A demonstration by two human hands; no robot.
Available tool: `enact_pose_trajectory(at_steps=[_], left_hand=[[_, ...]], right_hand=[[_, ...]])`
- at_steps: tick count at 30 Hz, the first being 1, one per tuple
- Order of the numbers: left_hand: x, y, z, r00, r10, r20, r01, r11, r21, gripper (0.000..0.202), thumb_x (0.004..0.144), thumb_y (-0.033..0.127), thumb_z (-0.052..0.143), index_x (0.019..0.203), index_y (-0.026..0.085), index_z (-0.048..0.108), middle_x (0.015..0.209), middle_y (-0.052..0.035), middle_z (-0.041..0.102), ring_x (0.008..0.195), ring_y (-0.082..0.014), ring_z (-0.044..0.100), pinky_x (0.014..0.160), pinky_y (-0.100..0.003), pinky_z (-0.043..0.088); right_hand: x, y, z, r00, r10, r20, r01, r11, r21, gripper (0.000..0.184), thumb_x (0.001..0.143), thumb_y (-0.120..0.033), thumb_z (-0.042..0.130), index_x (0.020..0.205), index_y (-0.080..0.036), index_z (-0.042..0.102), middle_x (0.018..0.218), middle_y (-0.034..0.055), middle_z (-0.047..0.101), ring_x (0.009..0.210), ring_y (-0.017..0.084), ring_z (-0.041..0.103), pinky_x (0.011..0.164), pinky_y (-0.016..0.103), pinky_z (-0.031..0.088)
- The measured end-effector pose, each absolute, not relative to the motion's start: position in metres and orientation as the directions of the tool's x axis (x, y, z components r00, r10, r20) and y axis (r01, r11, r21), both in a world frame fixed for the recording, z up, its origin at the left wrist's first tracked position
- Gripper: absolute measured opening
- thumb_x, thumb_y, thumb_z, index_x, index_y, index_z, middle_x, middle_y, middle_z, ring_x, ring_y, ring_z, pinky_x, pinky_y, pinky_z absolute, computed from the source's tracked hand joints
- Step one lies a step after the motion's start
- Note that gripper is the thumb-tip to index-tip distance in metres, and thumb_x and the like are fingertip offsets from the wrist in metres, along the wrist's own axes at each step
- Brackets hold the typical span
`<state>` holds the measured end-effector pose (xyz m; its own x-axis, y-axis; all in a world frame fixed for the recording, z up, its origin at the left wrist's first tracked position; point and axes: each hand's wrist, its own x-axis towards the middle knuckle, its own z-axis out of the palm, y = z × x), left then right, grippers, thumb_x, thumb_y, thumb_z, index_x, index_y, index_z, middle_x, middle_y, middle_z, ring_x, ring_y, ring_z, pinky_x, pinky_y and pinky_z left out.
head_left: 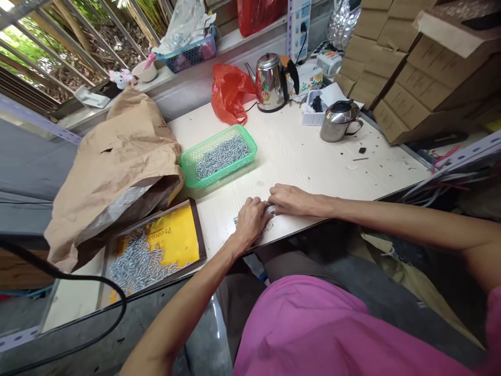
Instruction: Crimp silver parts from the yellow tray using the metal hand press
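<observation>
My left hand [250, 219] and my right hand [289, 199] rest close together on the white table [313, 151] near its front edge. Both are curled, fingertips meeting over something small and silvery that I cannot make out. Behind them a green plastic basket [219, 155] holds several small metal screws. To the left a flat brown-framed tray [156, 250] with a yellow sheet carries a heap of the same screws.
A large brown paper sack [117, 156] lies at the left. At the back stand a steel kettle [272, 82], a steel jug [340, 121], a red plastic bag [230, 91] and stacked cardboard boxes [410, 57]. A black cable [78, 277] loops at lower left.
</observation>
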<state>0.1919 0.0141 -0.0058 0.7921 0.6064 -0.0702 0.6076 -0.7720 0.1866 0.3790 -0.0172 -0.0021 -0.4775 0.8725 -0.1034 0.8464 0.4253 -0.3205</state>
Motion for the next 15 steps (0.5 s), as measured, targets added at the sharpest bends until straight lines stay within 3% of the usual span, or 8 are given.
enact_pose_trajectory(at_steps=[3,6,8,11,15], left_hand=[[0.187,-0.004,-0.011,0.774,0.633,0.022,0.621,-0.765,0.168,0.034,0.088,0.032,0.059,0.117,0.014,0.057,0.116,-0.0136,0.06,0.11,-0.0271,0.053,0.091,-0.04,0.048],[0.184,-0.033,-0.022,0.779,0.614,0.13,0.585,-0.786,0.2,0.037,0.092,0.025,0.053,0.125,0.009,0.051,0.139,-0.0204,0.048,0.134,-0.0305,0.04,0.106,-0.045,0.04],[0.185,-0.05,-0.029,0.791,0.592,0.155,0.549,-0.798,0.248,0.04,0.094,0.026,0.049,0.13,0.009,0.048,0.142,-0.0202,0.047,0.139,-0.0306,0.035,0.11,-0.047,0.037],[0.186,-0.066,-0.035,0.78,0.605,0.159,0.537,-0.778,0.327,0.041,0.096,0.033,0.044,0.133,0.014,0.046,0.14,-0.0167,0.051,0.137,-0.0299,0.04,0.111,-0.052,0.035],[0.188,-0.066,-0.036,0.756,0.634,0.163,0.543,-0.746,0.385,0.042,0.096,0.035,0.044,0.132,0.014,0.046,0.139,-0.0164,0.052,0.137,-0.0295,0.039,0.112,-0.053,0.033]], right_hand=[[0.392,-0.008,0.001,-0.554,0.825,-0.109,0.789,0.479,-0.384,0.029,0.086,-0.037,0.064,0.099,-0.011,0.068,0.094,0.0118,0.061,0.089,0.022,0.054,0.076,0.03,0.039],[0.399,0.002,0.0,-0.502,0.863,-0.059,0.808,0.444,-0.388,0.027,0.091,-0.032,0.056,0.107,-0.012,0.066,0.099,0.0124,0.062,0.091,0.021,0.055,0.077,0.03,0.038],[0.397,0.009,-0.002,-0.441,0.897,-0.042,0.85,0.402,-0.342,0.02,0.09,-0.024,0.055,0.101,-0.013,0.067,0.1,0.0115,0.063,0.093,0.021,0.054,0.078,0.031,0.037],[0.388,0.024,0.0,-0.375,0.925,-0.056,0.898,0.348,-0.269,0.015,0.089,-0.021,0.054,0.089,-0.015,0.068,0.096,0.0092,0.065,0.092,0.021,0.053,0.077,0.031,0.034],[0.36,0.035,0.013,-0.332,0.942,-0.042,0.936,0.323,-0.138,0.015,0.088,-0.019,0.055,0.089,-0.015,0.069,0.098,0.0114,0.065,0.097,0.025,0.05,0.078,0.035,0.031]])
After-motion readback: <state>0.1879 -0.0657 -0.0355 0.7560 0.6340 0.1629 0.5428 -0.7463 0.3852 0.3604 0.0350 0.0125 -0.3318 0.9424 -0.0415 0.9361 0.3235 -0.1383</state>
